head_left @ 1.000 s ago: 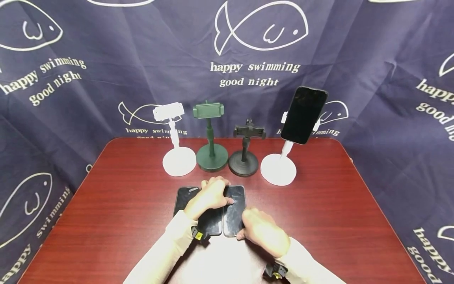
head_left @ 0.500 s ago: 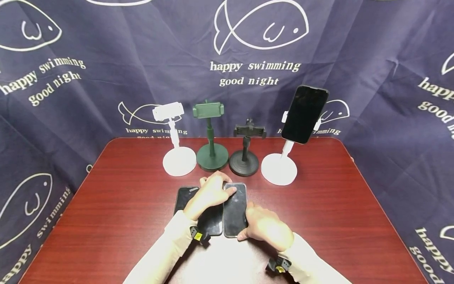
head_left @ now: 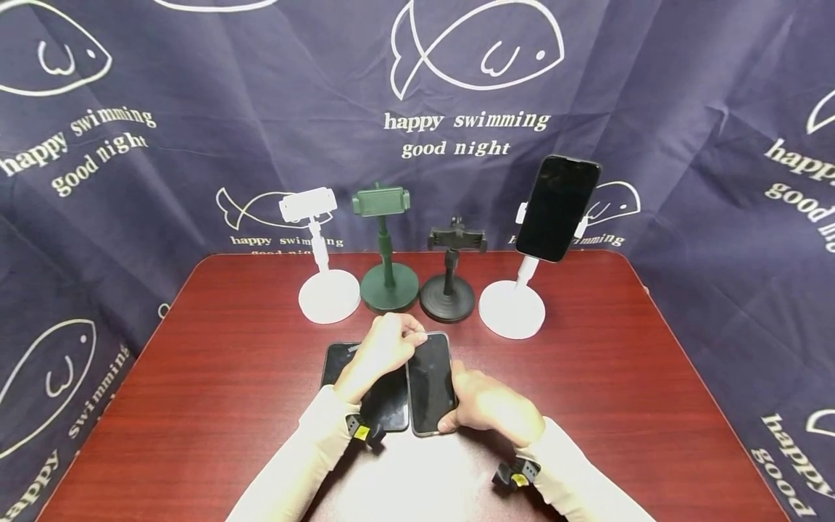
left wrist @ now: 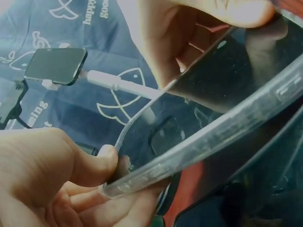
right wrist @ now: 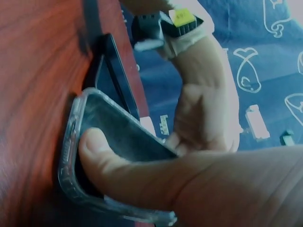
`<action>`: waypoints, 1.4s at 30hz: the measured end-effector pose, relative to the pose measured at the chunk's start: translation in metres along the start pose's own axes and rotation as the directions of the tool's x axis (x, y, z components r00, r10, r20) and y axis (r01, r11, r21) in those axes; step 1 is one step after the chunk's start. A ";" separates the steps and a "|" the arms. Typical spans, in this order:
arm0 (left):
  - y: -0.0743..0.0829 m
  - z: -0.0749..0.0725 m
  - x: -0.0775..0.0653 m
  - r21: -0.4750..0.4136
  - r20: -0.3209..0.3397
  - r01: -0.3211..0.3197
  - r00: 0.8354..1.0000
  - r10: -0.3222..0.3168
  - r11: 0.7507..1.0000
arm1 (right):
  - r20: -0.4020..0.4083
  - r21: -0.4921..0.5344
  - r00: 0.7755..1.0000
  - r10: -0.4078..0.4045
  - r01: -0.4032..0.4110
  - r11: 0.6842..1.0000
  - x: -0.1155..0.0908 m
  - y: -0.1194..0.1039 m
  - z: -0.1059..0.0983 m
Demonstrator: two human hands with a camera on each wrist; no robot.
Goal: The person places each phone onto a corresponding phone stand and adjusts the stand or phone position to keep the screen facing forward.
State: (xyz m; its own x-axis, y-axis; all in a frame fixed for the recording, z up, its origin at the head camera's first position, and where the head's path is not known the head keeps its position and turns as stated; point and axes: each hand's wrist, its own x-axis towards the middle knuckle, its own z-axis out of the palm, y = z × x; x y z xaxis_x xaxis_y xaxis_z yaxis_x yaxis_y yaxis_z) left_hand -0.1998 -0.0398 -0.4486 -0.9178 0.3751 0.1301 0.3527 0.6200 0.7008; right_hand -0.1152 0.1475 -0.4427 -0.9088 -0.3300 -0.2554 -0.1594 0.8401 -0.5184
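Note:
Both hands hold a smartphone [head_left: 429, 388] in a clear case, its dark screen facing up. My left hand [head_left: 386, 344] pinches its far left corner, thumb on the screen side and fingers beneath, as the left wrist view shows. At the near right corner my right hand [head_left: 489, 400] grips the phone, with the thumb [right wrist: 97, 142] laid over the screen. In the right wrist view, the phone's near end is tilted up beside the tabletop. Dark phone screens [head_left: 391, 402] lie flat just to the left, partly hidden under my left forearm.
Along the back of the red-brown table [head_left: 196, 377] stand a white phone stand [head_left: 329, 296], a green one [head_left: 389, 288] and a black one [head_left: 447, 298]. Another white stand [head_left: 512, 310] at right bears a black phone [head_left: 557, 209]. A printed blue curtain [head_left: 313, 87] hangs behind.
The phone's far end has shifted slightly away and left, so it now tilts apart from its neighbour. My left hand has moved from beside its screen to its far corner; the right hand's grip follows.

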 end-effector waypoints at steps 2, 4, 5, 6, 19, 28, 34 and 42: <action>0.000 -0.003 0.000 -0.015 -0.011 -0.023 1.000 0.023 1.000 | 0.009 0.013 1.000 -0.017 0.016 1.000 0.003 0.003 -0.001; 0.001 -0.006 0.000 -0.026 -0.019 -0.040 0.999 0.040 0.999 | 0.012 0.016 1.000 -0.027 0.027 1.000 0.006 0.005 -0.001; 0.001 -0.008 0.000 -0.031 -0.027 -0.049 0.998 0.049 0.998 | 0.005 0.013 0.999 -0.042 0.042 0.999 0.008 0.007 -0.002; 0.001 -0.010 0.001 -0.035 -0.038 -0.059 0.998 0.057 0.998 | -0.008 0.011 0.998 -0.061 0.061 0.998 0.010 0.008 -0.002; 0.017 -0.056 -0.006 -0.137 -0.253 -0.161 0.960 0.122 0.977 | -0.165 0.284 0.921 -0.354 0.388 0.877 0.024 0.013 -0.009; 0.033 -0.072 -0.018 -0.301 -0.305 -0.186 0.948 0.091 0.935 | -0.252 0.442 0.905 -0.344 0.424 0.791 0.013 -0.006 -0.022; 0.043 -0.076 -0.021 -0.364 -0.284 -0.177 0.956 0.073 0.914 | -0.300 0.438 0.900 -0.315 0.424 0.793 -0.005 -0.029 -0.037; 0.061 -0.083 -0.028 -0.417 -0.291 -0.249 0.948 0.131 0.874 | -0.402 0.313 0.848 -0.346 0.482 0.818 0.005 -0.011 -0.027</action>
State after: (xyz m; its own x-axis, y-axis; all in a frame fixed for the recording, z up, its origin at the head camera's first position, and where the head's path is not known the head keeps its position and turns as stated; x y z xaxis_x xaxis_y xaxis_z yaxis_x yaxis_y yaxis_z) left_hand -0.1673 -0.0699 -0.3517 -0.8766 0.2362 0.4192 0.4608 0.1612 0.8727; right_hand -0.1285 0.1480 -0.4167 -0.8704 -0.3974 0.2906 -0.4479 0.3940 -0.8026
